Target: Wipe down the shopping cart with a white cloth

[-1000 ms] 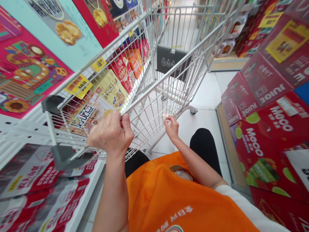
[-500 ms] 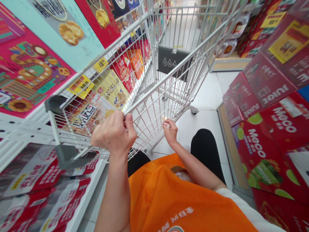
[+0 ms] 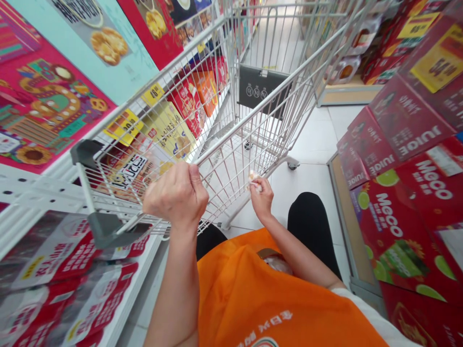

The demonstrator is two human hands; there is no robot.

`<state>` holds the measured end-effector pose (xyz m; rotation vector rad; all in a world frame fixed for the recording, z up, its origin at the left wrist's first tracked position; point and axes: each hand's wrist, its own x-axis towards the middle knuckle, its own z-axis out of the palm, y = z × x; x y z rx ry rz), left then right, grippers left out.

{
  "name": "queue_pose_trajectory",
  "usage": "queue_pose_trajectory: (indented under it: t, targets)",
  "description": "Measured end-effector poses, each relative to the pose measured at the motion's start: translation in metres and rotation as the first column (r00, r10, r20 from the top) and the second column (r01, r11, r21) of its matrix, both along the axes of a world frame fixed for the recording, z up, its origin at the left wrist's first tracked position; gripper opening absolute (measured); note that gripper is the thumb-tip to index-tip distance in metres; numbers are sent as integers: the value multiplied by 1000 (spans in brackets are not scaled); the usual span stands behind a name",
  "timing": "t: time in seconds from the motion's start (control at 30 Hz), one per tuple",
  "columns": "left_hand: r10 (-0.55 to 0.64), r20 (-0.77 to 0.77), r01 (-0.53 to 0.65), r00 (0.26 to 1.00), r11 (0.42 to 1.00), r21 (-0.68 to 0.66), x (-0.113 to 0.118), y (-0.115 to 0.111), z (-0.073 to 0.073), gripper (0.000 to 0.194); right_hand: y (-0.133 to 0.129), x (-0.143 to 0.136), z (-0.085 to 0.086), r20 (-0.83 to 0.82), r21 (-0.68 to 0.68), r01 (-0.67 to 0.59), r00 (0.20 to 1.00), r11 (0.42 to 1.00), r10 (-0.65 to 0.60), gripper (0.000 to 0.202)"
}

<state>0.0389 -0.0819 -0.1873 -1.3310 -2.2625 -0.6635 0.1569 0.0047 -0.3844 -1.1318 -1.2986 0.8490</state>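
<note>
"Nearest item?"
"Orange apron (image 3: 238,284), bottom centre."
"Left hand (image 3: 176,195)?"
"Left of centre; grip wrapped round the near top rail of the shopping cart (image 3: 235,129), upper middle."
"Right hand (image 3: 262,198)?"
"Mid-frame; grip pinching a crumpled whitish scrap (image 3: 254,182) by the cart's wires. Contact with them unclear."
"Beyond?"
"Dark panel (image 3: 264,91), cart's far part."

Left: a pink illustrated box (image 3: 54,106) stands beside a pale turquoise box (image 3: 133,67); below, red-and-white packets (image 3: 65,250) lie on a white shelf (image 3: 134,284). Right: red Meco cartons (image 3: 405,212) adjoin JUICE cartons (image 3: 405,115), a yellow price tag (image 3: 439,58) higher up. Upper right: blurred containers (image 3: 343,71), apparently clear-sided. Centre: white floor tiles (image 3: 313,127).
</note>
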Motion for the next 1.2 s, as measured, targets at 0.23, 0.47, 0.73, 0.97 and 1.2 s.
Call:
queue_pose_trajectory:
  t: [0.23,0.47,0.73,0.97,1.2]
  targets:
    - [8,77,-7,997,1000,-8,9,5,5,34,4,-20,13,-5,48,-54,998,997,55,8]
    - [0,52,0,999,1000,1,5,9,1,38,9,-21,2,14,-43,-80,997,996,81,10]
    - [11,-17,-13,1000,997,-73,11,11,8,39,14,-20,0,17,-58,-87,996,994,89,8]
    - [107,-151,-90,983,989,116,0,-39,20,39,-11,-13,14,-33,78,-30,999,996,33,7]
    - [209,-205,-235,956,966,-110,-20,-55,14,43,-4,-33,14,-12,25,-98,995,995,99,11]
